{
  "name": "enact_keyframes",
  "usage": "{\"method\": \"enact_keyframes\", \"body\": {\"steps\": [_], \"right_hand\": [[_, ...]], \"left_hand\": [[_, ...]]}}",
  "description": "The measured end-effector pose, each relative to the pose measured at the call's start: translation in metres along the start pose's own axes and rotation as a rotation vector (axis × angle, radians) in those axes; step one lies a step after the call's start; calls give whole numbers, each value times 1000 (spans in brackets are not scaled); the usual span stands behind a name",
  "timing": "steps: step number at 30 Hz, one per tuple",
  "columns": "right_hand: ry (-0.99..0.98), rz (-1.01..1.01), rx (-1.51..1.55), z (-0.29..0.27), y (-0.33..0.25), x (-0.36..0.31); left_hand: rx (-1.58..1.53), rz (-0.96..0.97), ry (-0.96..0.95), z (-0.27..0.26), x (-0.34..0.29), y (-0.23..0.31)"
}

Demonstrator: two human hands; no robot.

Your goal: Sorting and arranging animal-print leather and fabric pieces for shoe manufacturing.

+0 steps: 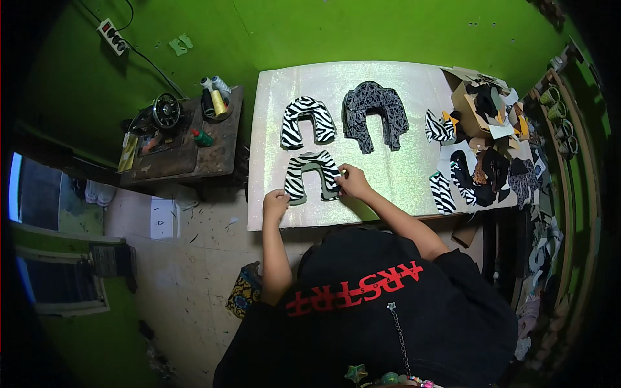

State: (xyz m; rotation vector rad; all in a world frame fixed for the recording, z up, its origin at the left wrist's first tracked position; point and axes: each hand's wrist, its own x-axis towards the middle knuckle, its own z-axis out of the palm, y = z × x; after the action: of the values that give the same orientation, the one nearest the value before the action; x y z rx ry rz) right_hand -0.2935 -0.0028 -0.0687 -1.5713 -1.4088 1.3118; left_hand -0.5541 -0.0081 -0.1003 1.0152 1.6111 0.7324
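Observation:
In front of me on the table lies an arch-shaped zebra-print piece (pixel 320 161), which looks like a shoe upper, with a grey-green edge showing under its stripes. My right hand (pixel 354 182) pinches the lower end of its right leg. My left hand (pixel 276 204) is at the lower end of the left leg, its fingers closed on the edge there. Just beyond lies a stack of similar zebra-print pieces (pixel 291 126). To the right of that stack is a pile of black-and-grey patterned pieces (pixel 356 123) of a like arch shape.
The shiny pale tabletop (pixel 414 178) carries a cardboard box (pixel 462 103) of scraps and loose patterned cut pieces (pixel 442 193) on the right. To the left stands a sewing machine (pixel 165 113) on a dark wooden table (pixel 220 149) with thread cones (pixel 218 103). Shoes (pixel 556 111) sit on a rack at far right.

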Motion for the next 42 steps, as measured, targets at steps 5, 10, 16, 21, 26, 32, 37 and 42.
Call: {"method": "enact_keyframes", "body": {"steps": [5,10,16,21,26,32,37,42], "right_hand": [[87,14,-481,8,7,0],[149,16,-462,0,-6,-13],[610,44,-216,-74,12,-32],[1098,-83,-537,-195,64,-47],[1120,279,-682,-289,96,-68],[827,432,-739,-318,113,-72],[781,376,-669,-325,115,-76],[685,203,-505,-342,111,-88]], "left_hand": [[418,19,165,7,0,-4],[714,45,327,22,-27,45],[541,343,425,64,-32,89],[369,743,210,125,-21,105],[322,789,-138,205,-40,135],[336,758,-477,287,-44,148],[444,728,-560,340,-38,146],[479,797,-512,384,-27,135]]}}
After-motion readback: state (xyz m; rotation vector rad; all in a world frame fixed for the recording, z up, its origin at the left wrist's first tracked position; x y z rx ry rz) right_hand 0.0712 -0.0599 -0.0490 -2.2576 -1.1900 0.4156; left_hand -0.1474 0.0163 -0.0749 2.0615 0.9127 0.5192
